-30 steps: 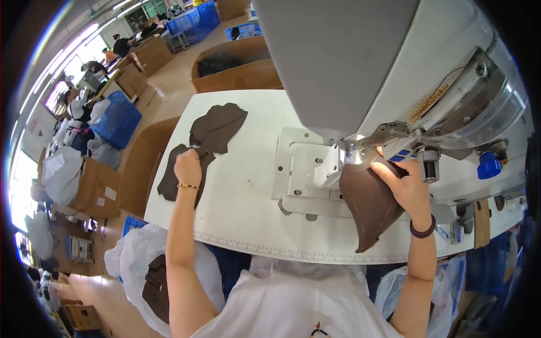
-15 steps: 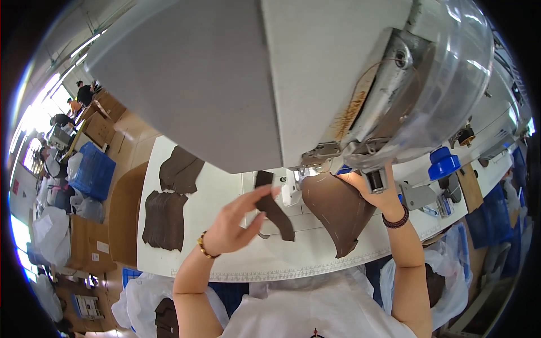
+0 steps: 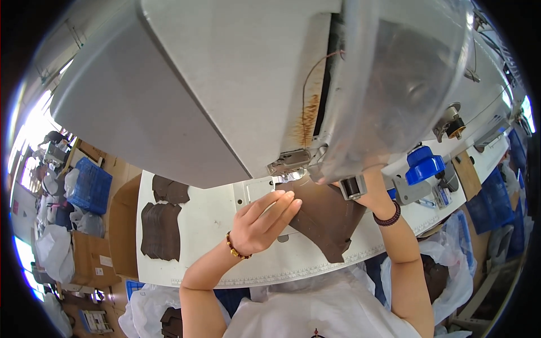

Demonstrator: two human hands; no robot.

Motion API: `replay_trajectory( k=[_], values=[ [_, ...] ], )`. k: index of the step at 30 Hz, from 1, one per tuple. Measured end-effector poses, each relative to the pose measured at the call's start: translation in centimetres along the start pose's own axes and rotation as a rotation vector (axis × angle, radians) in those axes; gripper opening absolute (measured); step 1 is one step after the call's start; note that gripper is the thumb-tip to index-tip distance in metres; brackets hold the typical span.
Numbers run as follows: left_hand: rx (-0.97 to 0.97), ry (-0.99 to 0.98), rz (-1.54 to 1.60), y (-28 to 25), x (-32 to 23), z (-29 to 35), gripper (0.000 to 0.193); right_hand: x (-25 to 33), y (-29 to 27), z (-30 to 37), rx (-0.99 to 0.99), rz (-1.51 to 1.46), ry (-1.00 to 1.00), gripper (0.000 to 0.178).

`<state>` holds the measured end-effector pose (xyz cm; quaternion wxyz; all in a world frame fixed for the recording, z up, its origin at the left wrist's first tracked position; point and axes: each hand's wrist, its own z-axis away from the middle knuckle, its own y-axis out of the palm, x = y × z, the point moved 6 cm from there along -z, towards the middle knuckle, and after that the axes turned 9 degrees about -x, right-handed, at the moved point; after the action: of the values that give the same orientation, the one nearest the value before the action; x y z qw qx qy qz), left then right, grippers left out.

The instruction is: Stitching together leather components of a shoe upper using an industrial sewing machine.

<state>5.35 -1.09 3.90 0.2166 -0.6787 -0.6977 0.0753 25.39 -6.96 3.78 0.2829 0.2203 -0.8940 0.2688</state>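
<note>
A brown cut panel (image 3: 329,222) of fabric or leather lies under the sewing machine head (image 3: 293,160), its narrow end towards me. My left hand (image 3: 262,222) is closed at the panel's left edge, fingers pressed together close to the needle area; its thumb is hidden. Beyond the roller bracket (image 3: 353,187), my right hand (image 3: 373,191) reaches over the panel's right side, its fingers mostly hidden by the machine and its clear guard (image 3: 389,96). The dark brown strip seen earlier cannot be made out now.
Stacked brown pieces (image 3: 160,231) lie on the left of the white table (image 3: 211,225), with more pieces (image 3: 169,190) behind. A blue knob-like part (image 3: 424,165) sits right of the machine. Plastic-lined bins (image 3: 149,307) stand below the front edge. Cardboard boxes (image 3: 93,253) are at left.
My left hand has moved right from the loose strip to the panel's edge; the strip is out of sight. The machine sits differently in view, and my right hand is more hidden.
</note>
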Motion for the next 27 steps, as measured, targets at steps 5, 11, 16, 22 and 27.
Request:
replay_trajectory(
  k=[5, 11, 16, 22, 27],
  values=[
    [0.03, 0.02, 0.02, 0.4, 0.1, -0.2, 0.026, -3.4, 2.0, 1.1, 0.1, -0.303, 0.391, 0.024],
    [0.044, -0.002, 0.031, 0.4, 0.1, -0.5, 0.026, -5.9, 2.3, 1.9, 0.004, -0.436, 0.402, 0.022],
    [0.094, -0.032, 0.044, 0.4, 0.0, -0.9, 0.029, -5.6, 3.2, 1.3, 0.301, 0.26, 0.153, 0.019],
    [0.104, 0.027, 0.026, 0.1, 0.2, -1.7, 0.03, -1.1, -0.3, 0.7, -0.054, -0.131, -0.129, 0.021],
    [0.132, -0.019, -0.004, 0.0, 0.8, -2.1, 0.033, -3.7, 1.2, 0.6, 0.018, -0.213, -0.023, 0.029]
  ],
)
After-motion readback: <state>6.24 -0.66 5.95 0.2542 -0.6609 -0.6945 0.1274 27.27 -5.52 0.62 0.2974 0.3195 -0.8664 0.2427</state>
